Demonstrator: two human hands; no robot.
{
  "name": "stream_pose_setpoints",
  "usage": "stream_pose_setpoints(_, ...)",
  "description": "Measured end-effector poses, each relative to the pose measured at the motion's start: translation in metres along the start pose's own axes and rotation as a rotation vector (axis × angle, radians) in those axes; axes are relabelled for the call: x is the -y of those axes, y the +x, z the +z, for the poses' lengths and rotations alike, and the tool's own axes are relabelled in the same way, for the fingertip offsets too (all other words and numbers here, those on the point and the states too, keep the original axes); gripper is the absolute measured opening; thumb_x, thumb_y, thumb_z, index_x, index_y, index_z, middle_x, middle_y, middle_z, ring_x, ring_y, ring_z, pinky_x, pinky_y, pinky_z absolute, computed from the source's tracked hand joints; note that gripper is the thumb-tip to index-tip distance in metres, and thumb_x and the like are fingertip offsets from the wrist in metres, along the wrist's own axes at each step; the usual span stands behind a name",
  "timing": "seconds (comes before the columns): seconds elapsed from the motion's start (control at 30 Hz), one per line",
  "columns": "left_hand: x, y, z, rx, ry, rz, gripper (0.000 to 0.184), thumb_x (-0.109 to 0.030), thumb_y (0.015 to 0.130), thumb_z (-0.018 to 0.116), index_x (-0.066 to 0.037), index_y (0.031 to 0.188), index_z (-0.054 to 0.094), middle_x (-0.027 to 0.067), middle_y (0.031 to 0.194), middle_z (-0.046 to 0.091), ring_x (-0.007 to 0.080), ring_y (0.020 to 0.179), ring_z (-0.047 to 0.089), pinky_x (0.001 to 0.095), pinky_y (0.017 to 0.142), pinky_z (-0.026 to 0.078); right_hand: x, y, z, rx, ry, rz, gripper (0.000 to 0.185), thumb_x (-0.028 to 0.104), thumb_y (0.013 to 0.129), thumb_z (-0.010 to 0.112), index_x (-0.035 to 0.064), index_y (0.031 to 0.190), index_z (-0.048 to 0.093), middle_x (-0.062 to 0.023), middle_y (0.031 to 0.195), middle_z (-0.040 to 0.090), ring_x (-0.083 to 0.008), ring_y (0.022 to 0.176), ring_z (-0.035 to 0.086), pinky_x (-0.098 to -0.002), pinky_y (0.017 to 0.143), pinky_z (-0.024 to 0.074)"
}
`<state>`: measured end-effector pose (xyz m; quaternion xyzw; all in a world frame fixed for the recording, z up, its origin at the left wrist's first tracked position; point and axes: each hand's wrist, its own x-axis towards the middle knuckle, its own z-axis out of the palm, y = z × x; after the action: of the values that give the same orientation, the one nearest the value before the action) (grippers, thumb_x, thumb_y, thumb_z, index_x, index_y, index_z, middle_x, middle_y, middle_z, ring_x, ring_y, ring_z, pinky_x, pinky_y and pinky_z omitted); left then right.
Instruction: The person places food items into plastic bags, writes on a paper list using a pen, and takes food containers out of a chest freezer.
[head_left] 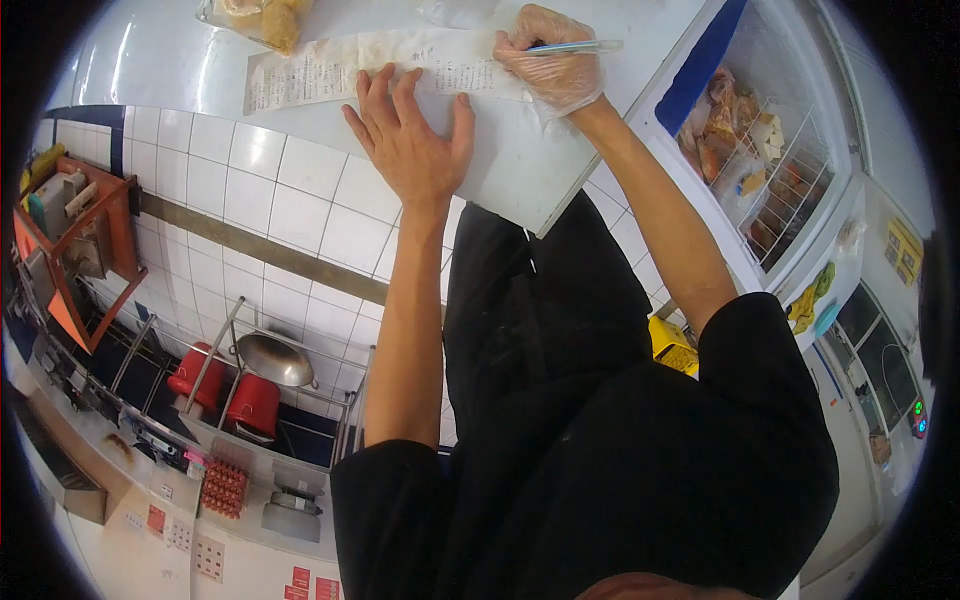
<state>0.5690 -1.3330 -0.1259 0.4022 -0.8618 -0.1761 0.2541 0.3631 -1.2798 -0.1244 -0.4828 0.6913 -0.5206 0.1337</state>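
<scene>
A long strip of paper (300, 78) covered in handwriting lies across the white worktop (520, 165). My left hand (412, 140) is bare, its fingers spread over the lower edge of the strip. At the strip's right end my right hand (555, 65), in a clear plastic glove, is closed around a pen (590, 47) with a pale clear barrel. The pen's tip is hidden by the fingers. Up and to the left of the paper sits a clear container (250, 18) with yellowish food in it.
To the right stands an open chest freezer (690, 60) with wire baskets (790, 180) and bagged food. Red buckets (253, 405) and a wok (275, 360) rest on a metal rack at lower left. A yellow basket (673, 345) is near my legs.
</scene>
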Motion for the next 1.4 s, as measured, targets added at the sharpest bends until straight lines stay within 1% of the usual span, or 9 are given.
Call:
stream_pose_setpoints(0.23, 0.000, 0.000, -0.001, 0.007, -0.006, 0.001, 0.055, -0.039, 0.089, 0.075, -0.011, 0.134, 0.059, 0.0159, 0.146, 0.052, 0.0433, 0.152, 0.035, 0.0690, 0.124, 0.017, 0.004, 0.000, -0.004, 0.002, 0.021, 0.035, 0.027, 0.006, 0.081, 0.078, 0.0054, 0.067, 0.055, -0.0083, 0.064, 0.055, -0.0206, 0.056, 0.054, -0.0352, 0.053, 0.0430)
stream_pose_setpoints(0.3, -0.001, 0.000, -0.001, -0.007, -0.016, 0.007, 0.055, -0.038, 0.089, 0.076, -0.011, 0.133, 0.059, 0.0164, 0.147, 0.053, 0.0438, 0.151, 0.036, 0.0692, 0.124, 0.018, 0.012, 0.001, -0.007, -0.007, 0.317, 0.479, 0.022, 0.008, 0.083, 0.079, 0.0051, 0.076, 0.059, -0.0079, 0.064, 0.058, -0.0181, 0.059, 0.060, -0.0314, 0.054, 0.0460)
stream_pose_setpoints(0.43, -0.005, 0.002, -0.004, -0.025, -0.020, 0.031, 0.055, -0.036, 0.089, 0.077, -0.009, 0.133, 0.059, 0.0166, 0.147, 0.053, 0.0446, 0.150, 0.037, 0.0692, 0.124, 0.018, 0.002, 0.008, -0.019, -0.045, 0.283, 0.550, 0.015, 0.012, 0.088, 0.076, 0.0041, 0.088, 0.064, -0.0128, 0.070, 0.065, -0.0278, 0.067, 0.069, -0.0377, 0.062, 0.0544)
stream_pose_setpoints(0.5, -0.009, 0.001, -0.005, -0.007, -0.008, 0.003, 0.058, -0.036, 0.089, 0.078, -0.006, 0.134, 0.058, 0.0177, 0.146, 0.054, 0.0448, 0.150, 0.037, 0.0690, 0.124, 0.018, 0.002, 0.001, -0.038, -0.001, 0.038, 0.516, 0.037, 0.031, 0.093, 0.083, 0.0062, 0.116, 0.068, -0.0035, 0.077, 0.067, -0.0154, 0.071, 0.068, -0.0326, 0.068, 0.0579)
stream_pose_setpoints(0.63, -0.002, -0.009, 0.000, -0.008, 0.004, 0.043, 0.066, -0.038, 0.089, 0.079, 0.001, 0.138, 0.058, 0.0241, 0.149, 0.052, 0.0447, 0.151, 0.036, 0.0665, 0.125, 0.018, -0.016, -0.025, -0.060, 0.030, -0.301, 0.369, 0.066, 0.031, 0.083, 0.085, 0.0058, 0.139, 0.061, -0.0190, 0.102, 0.074, -0.0316, 0.082, 0.075, -0.0430, 0.081, 0.0607)
stream_pose_setpoints(0.7, -0.014, -0.007, -0.003, -0.012, 0.007, 0.036, 0.065, -0.038, 0.092, 0.077, 0.002, 0.139, 0.057, 0.0258, 0.150, 0.051, 0.0441, 0.150, 0.038, 0.0675, 0.125, 0.016, -0.007, -0.033, -0.079, 0.028, -0.394, 0.184, 0.062, 0.027, 0.084, 0.081, 0.0058, 0.139, 0.061, -0.0209, 0.134, 0.065, -0.0329, 0.098, 0.072, -0.0429, 0.093, 0.0579)
stream_pose_setpoints(1.0, -0.018, -0.009, -0.005, -0.005, -0.022, 0.069, 0.070, -0.049, 0.099, 0.070, 0.000, 0.144, 0.048, 0.0255, 0.150, 0.044, 0.0457, 0.147, 0.036, 0.0649, 0.121, 0.031, 0.048, -0.212, -0.236, -0.183, -0.210, 0.437, 0.027, 0.018, 0.096, 0.069, 0.0089, 0.122, 0.070, -0.0114, 0.115, 0.071, -0.0273, 0.096, 0.072, -0.0398, 0.086, 0.0575)
stream_pose_setpoints(1.23, -0.176, -0.051, 0.007, -0.001, 0.140, 0.311, 0.062, -0.038, 0.104, 0.065, 0.005, 0.143, 0.044, 0.0275, 0.148, 0.044, 0.0467, 0.147, 0.037, 0.0646, 0.120, 0.034, -0.016, -0.389, -0.419, -0.542, -0.283, 0.805, 0.021, 0.014, 0.094, 0.068, 0.0064, 0.114, 0.071, -0.0163, 0.114, 0.073, -0.0343, 0.096, 0.072, -0.0404, 0.085, 0.0587)
stream_pose_setpoints(1.4, -0.347, -0.143, 0.121, 0.344, -0.178, 0.421, 0.065, -0.020, 0.097, 0.075, 0.006, 0.147, 0.044, 0.0246, 0.149, 0.048, 0.0436, 0.148, 0.039, 0.0560, 0.123, 0.030, -0.144, -0.446, -0.522, -0.501, -0.586, 0.853, 0.051, 0.026, 0.087, 0.079, 0.0068, 0.131, 0.063, -0.0199, 0.133, 0.065, -0.0392, 0.125, 0.061, -0.0477, 0.108, 0.0477)
